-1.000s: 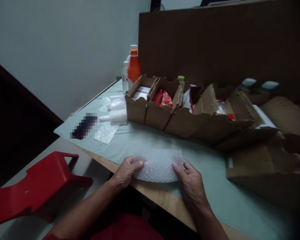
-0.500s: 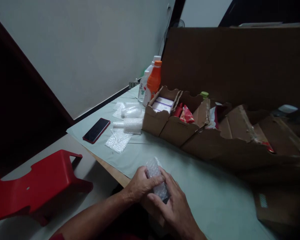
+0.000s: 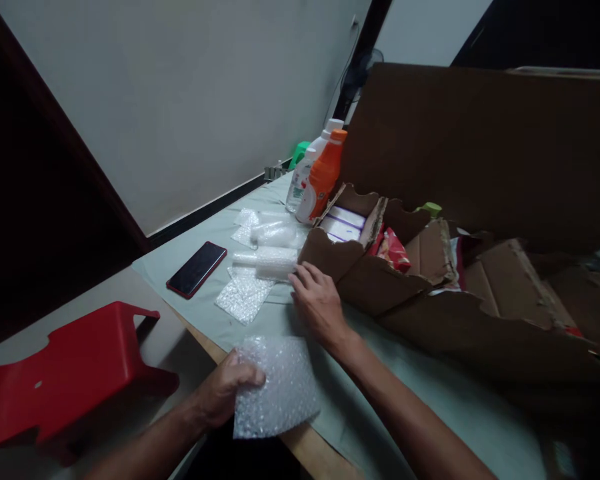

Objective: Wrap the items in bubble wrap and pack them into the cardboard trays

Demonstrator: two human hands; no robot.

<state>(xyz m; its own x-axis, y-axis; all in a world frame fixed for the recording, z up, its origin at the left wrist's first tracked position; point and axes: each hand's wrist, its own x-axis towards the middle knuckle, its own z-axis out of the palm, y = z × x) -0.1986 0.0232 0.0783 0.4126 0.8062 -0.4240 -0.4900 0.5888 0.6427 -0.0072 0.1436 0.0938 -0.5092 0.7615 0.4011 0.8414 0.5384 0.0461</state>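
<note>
My left hand point(image 3: 235, 383) is closed on a bubble wrap sheet point(image 3: 283, 390), pinching its left edge with the thumb on top. The sheet hangs flat over the table's front edge. My right hand point(image 3: 320, 300) reaches forward, fingers stretched out beside the right end of a bubble wrap roll point(image 3: 275, 261) and the cardboard box's corner; whether the fingertips touch either I cannot tell. Further back lies another bubble-wrapped bundle point(image 3: 277, 233), and a flat bubble wrap piece point(image 3: 245, 293) is in front of the roll.
A phone point(image 3: 197, 269) lies on the table's left side. Cardboard compartments point(image 3: 380, 287) holding packets line the right, with an orange bottle point(image 3: 325, 175) and clear bottle point(image 3: 299, 183) behind. A red plastic stool point(image 3: 90, 373) stands at the lower left.
Both hands held a compact bubble-wrapped bundle together earlier. Now the left hand alone holds a spread-out sheet, and the right hand has moved forward to the roll. The view has shifted slightly.
</note>
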